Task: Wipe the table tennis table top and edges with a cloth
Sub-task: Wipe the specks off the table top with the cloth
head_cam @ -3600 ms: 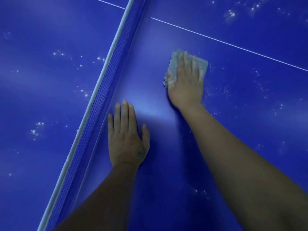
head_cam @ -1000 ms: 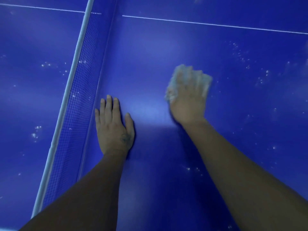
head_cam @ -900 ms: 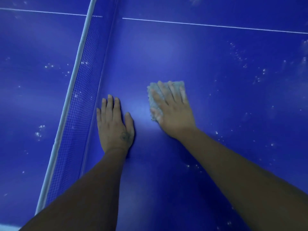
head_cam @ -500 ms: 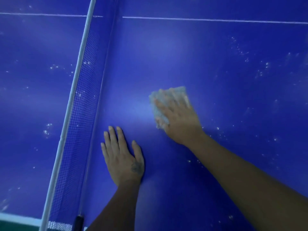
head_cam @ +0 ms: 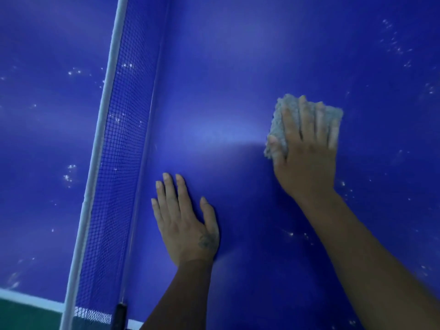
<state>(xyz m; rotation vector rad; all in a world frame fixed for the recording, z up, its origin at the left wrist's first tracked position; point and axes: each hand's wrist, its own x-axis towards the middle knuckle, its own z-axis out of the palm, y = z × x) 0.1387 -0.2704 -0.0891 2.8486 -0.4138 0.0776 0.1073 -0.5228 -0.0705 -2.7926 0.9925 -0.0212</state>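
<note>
The cloth has slid toward 3 o'clock in the last half second, away from the left hand. It lies flat on the blue table, at 2 o'clock of that hand, under the right hand. The right hand's grip is wide, with straight fingers pressing the cloth down. The left grip is wide too, palm flat on the table. The net stands at its 9 o'clock. White specks dot the table toward 1 o'clock.
</note>
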